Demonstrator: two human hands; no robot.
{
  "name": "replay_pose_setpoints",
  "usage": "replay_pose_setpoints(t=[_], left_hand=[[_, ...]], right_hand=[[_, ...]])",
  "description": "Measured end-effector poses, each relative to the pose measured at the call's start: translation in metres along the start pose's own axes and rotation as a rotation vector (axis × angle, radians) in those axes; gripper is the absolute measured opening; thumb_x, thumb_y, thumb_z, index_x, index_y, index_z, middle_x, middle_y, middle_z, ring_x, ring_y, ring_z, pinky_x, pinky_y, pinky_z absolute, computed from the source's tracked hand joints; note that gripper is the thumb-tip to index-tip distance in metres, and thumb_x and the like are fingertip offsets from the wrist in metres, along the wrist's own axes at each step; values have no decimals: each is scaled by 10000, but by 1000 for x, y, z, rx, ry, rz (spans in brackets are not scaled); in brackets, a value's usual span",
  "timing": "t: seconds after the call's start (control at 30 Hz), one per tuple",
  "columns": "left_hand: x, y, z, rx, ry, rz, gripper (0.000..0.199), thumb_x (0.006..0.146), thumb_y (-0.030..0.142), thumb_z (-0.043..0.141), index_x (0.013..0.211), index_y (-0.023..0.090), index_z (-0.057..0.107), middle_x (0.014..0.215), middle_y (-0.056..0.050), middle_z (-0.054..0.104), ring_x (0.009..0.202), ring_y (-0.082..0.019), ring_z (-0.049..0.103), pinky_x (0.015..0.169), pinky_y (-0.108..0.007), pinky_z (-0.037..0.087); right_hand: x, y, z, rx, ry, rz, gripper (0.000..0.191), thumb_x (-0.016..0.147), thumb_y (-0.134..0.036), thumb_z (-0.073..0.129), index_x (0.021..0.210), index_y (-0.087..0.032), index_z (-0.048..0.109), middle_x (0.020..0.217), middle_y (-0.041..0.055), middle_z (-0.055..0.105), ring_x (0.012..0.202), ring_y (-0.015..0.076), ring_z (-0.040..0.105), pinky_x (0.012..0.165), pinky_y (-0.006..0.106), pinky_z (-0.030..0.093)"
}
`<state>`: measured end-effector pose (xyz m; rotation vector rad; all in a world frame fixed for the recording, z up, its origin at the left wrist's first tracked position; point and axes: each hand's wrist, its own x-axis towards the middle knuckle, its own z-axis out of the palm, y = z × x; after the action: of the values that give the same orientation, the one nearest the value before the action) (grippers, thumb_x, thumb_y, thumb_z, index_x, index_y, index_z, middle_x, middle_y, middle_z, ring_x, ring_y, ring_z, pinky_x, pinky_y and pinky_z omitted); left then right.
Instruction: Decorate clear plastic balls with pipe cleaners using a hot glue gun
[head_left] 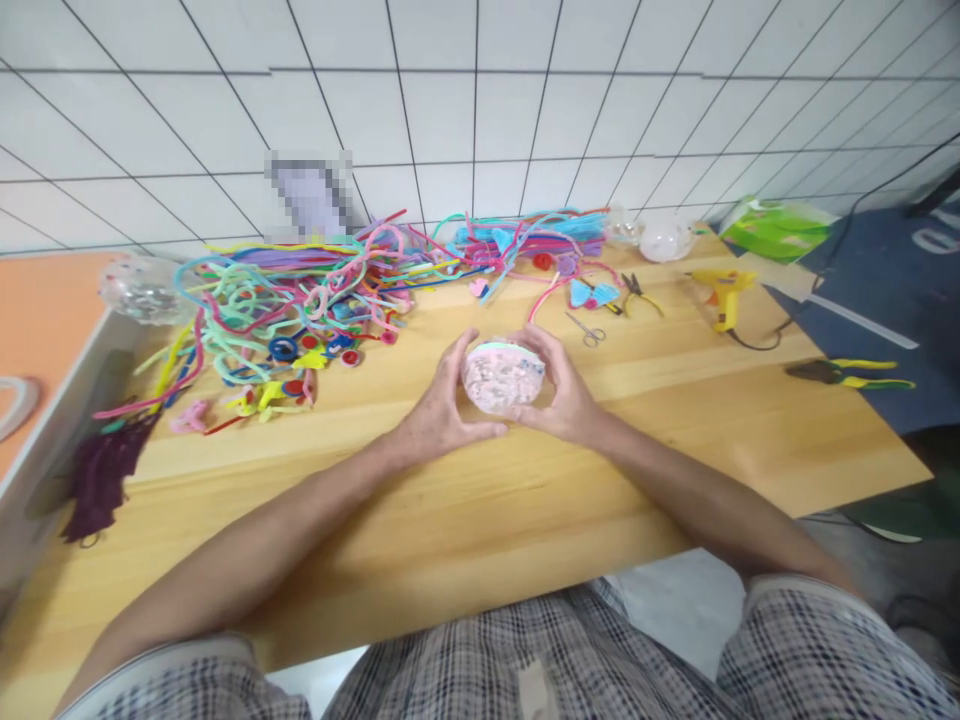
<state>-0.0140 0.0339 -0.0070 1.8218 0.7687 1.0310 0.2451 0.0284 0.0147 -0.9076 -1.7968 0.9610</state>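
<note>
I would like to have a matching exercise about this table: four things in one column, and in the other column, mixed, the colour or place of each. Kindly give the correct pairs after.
Things
1. pinkish round thing
2. glue gun
3. scissors
4. large pliers

Colours and places
A. yellow, pistol-shaped
B. dark, yellow and green, near the right end of the table
C. between the left hand and the right hand
D. small and greyish, lying just beyond the right hand

Right pairs: 1-C, 2-A, 3-D, 4-B
</note>
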Motion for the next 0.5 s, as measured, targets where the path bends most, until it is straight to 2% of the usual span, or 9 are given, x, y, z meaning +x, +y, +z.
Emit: replay_pose_setpoints(t=[0.07,0.13,0.23,0.3,0.4,0.5], left_hand=[[1,0,1,-99,-3,-88,1402,806,686,1012,1848,314,151,1909,-251,213,1784,-457,293,1433,-687,324],[4,4,1,-209,-37,-194,1367,823,695,995,1841,307,169,1873,-247,307,1739,-443,400,1406,-669,387],[11,14,4,-246,-48,-286,1305,790,690,1018,1798,262,309,1798,-230,443,1672,-433,504,1390,-625,433],[14,17,7,-176,17,-255,1275,757,718,1027,1757,243,392,1780,-221,466,1674,-436,488,1406,-615,408],[17,14,10,-40,111,-146,1282,737,772,1015,1739,241,417,1766,-218,466,1674,-434,458,1416,-617,376],[15,6,9,56,150,-101,1220,788,782,977,1743,275,412,1682,-199,519,1558,-401,551,1276,-574,535]], right_hand=[[-3,8,0,-38,5,-51,1171,817,-659,977,1732,-271,356,1744,235,531,1650,427,541,1405,652,408],[-5,15,-1,-38,-12,-93,1151,841,-669,950,1731,-268,339,1734,237,547,1643,418,554,1385,652,440],[-8,21,-3,-21,-34,-89,1095,889,-677,906,1726,-276,325,1742,243,538,1656,392,547,1351,635,491],[-8,22,-4,0,-9,-57,1040,917,-665,889,1717,-293,338,1765,238,510,1672,375,529,1332,619,515],[-7,22,-6,63,67,11,961,945,-678,852,1700,-320,376,1782,210,500,1669,360,535,1293,597,558],[-5,19,-6,92,102,113,907,963,-746,788,1687,-330,434,1755,170,569,1643,355,567,1273,587,579]])
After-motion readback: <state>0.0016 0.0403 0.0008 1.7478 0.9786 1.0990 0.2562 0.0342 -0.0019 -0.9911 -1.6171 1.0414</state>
